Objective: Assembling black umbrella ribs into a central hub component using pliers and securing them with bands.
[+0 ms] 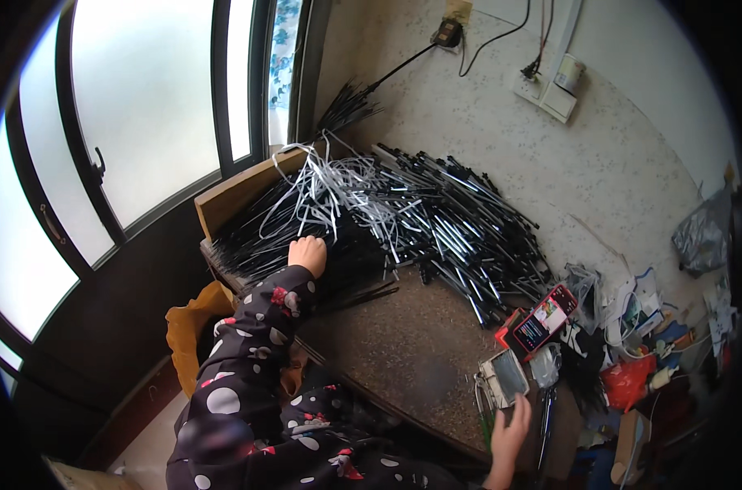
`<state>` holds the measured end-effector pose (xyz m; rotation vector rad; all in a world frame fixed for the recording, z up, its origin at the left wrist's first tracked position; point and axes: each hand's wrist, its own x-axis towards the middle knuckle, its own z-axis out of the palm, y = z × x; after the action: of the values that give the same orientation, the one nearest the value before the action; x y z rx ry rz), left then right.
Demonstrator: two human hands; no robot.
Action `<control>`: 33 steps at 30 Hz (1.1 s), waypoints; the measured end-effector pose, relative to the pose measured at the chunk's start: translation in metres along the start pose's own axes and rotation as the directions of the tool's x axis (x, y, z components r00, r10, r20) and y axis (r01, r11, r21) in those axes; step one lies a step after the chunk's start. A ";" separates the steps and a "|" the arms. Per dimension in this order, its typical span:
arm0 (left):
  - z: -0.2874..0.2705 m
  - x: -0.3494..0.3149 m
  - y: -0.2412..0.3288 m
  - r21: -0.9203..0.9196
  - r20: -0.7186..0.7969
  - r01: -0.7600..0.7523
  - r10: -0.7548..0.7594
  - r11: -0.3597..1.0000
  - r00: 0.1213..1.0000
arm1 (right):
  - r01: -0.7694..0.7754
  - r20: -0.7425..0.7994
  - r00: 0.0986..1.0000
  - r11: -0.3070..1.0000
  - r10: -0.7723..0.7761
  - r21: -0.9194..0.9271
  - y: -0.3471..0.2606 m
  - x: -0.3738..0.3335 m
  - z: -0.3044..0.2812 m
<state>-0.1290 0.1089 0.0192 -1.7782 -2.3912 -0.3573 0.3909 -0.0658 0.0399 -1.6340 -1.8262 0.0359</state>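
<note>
My left hand [308,255] reaches into a heap of thin black strips [253,249] at the table's far left. Its fingers are curled down, and their tips are hidden, so what they grip does not show. Loose white ribbons [338,184] lie tangled over the heap just beyond it. At the lower right my right hand [511,433] has its fingers apart and holds nothing. Near its fingertips is a small pale box [502,380] with a dark grey inside. A green-handled tool [484,412] lies to its left.
Shiny black rods [461,224] are piled against the wall. A lit phone [544,321] leans in a red holder on the right, before plastic bags and a red bag [628,381]. A wooden board [240,189] edges the table [404,351] by the window. A yellow sack [190,331] hangs below.
</note>
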 end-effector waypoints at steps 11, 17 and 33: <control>-0.018 -0.041 0.018 -0.101 -0.403 -0.061 0.016 0.993 0.915 | 0.184 0.203 0.960 0.981 -0.193 0.065 -0.020 -0.015 0.029; -0.035 -0.034 0.031 -0.262 -0.463 -0.087 -0.046 0.961 0.885 | 0.128 0.186 0.975 0.991 -0.120 -0.035 -0.004 -0.026 0.035; -0.167 -0.075 0.161 -0.959 -0.232 -0.169 0.281 -0.229 0.931 | 0.098 0.175 0.978 0.992 -0.110 0.077 0.015 -0.022 0.002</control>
<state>0.0417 0.0384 0.1783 -2.4966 -1.3056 -2.8352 0.4027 -0.0817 0.0220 -1.5272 -2.0209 0.2025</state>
